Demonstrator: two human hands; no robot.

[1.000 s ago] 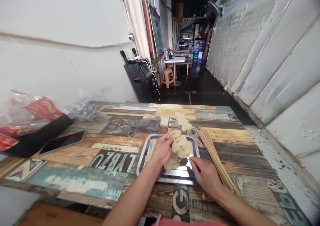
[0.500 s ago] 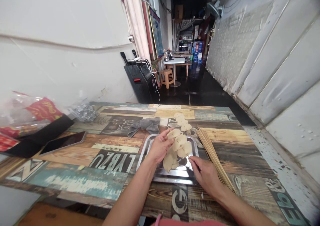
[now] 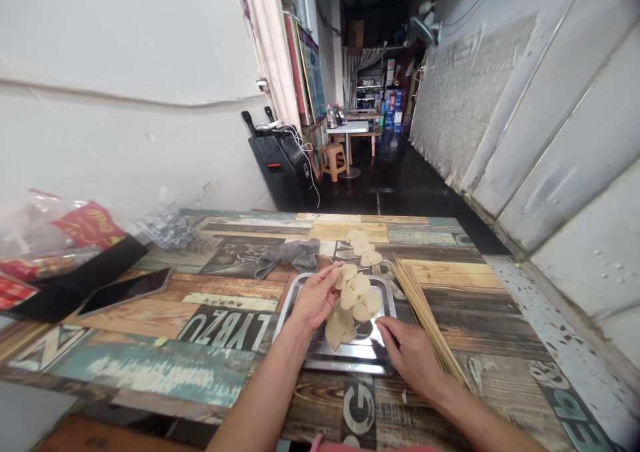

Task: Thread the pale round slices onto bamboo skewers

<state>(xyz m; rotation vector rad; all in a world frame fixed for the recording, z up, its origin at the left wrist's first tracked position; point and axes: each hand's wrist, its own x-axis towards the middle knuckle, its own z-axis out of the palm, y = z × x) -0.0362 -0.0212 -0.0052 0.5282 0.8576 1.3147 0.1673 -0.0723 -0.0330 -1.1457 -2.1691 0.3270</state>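
Observation:
A skewer of several beige round slices [image 3: 353, 297] is held over a steel tray [image 3: 305, 345] at the table's near middle. My left hand [image 3: 315, 297] pinches the top slice, thumb and fingers pressed on it. At the skewer's lower end, my right hand [image 3: 409, 352] is closed on the thin stick near the tray's right edge. Loose beige slices lie in the tray under my left hand, mostly hidden. Another filled skewer [image 3: 364, 247] rests on the table beyond the tray.
A bundle of bare bamboo sticks [image 3: 425, 315] lies right of the tray. A grey cloth [image 3: 293, 253] sits behind it. At the left are a dark tablet [image 3: 123, 291], a black box and red-printed plastic bags [image 3: 80, 229]. A wall runs along the left, a corridor ahead.
My left hand has shifted slightly up the skewer to its top slice. The right hand has hardly moved. The camera tilted a little.

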